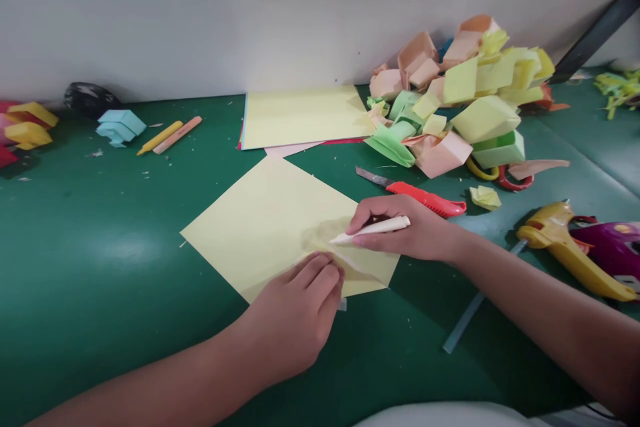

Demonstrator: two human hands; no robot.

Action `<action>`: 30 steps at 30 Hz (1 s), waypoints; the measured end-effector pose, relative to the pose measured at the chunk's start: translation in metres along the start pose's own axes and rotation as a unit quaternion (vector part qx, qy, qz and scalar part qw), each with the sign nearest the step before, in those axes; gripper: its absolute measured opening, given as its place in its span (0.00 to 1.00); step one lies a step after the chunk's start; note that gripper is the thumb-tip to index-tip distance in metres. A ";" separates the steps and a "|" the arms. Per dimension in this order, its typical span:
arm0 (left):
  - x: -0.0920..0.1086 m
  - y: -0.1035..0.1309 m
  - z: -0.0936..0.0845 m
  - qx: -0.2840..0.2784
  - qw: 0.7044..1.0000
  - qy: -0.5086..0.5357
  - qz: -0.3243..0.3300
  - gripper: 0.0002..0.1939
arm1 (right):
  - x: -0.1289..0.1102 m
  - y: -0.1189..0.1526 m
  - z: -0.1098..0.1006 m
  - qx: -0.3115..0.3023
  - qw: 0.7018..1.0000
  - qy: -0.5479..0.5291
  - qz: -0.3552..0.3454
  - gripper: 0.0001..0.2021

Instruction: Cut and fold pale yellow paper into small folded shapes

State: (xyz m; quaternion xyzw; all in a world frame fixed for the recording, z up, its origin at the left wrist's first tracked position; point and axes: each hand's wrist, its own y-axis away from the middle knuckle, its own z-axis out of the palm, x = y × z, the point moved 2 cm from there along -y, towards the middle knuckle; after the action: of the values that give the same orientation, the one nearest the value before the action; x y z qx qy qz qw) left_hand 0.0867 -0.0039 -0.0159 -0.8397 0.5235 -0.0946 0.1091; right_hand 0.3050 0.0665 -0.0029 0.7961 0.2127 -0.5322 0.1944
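A pale yellow sheet of paper (270, 213) lies turned cornerwise on the green table, with a raised fold line near its lower right edge. My left hand (305, 307) presses on the sheet's lower edge with its fingers drawn together; whether anything is pinched under the fingertips is hidden. Between the thumb and fingers of my right hand (400, 227) is a white pointed paper stick (383, 225), its tip pointing left, just over the sheet. Right behind that hand lies a red utility knife (425, 199) with its blade out.
Stacked coloured paper (305, 117) lies by the wall. Folded paper pieces (450, 93) pile up at the back right, scissors (515, 180) partly beneath. A yellow glue gun (565, 240) is at right; two paper sticks (170, 137) and a blue folded piece (121, 125) are at back left.
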 end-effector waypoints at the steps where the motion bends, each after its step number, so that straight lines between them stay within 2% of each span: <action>1: 0.000 0.001 0.000 0.000 1.000 0.003 -0.001 0.17 | -0.001 -0.005 0.001 0.001 1.000 0.002 -0.007 0.13; 7: 0.001 0.005 0.003 0.002 1.000 -0.005 0.003 0.17 | 0.003 -0.024 0.007 0.011 0.999 -0.028 -0.015 0.14; 19: 0.003 0.003 -0.001 -0.007 1.000 -0.008 0.006 0.17 | 0.013 -0.022 0.012 0.027 0.999 -0.032 -0.001 0.14; 30: 0.001 0.002 -0.002 0.001 1.000 -0.002 0.001 0.18 | 0.012 -0.019 0.004 -0.030 0.997 -0.064 -0.010 0.09</action>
State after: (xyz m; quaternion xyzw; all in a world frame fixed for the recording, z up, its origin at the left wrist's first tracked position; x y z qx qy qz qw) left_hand 0.0852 -0.0058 -0.0143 -0.8393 0.5242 -0.0927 0.1110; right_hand 0.2957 0.0813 -0.0171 0.7523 0.2238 -0.5770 0.2260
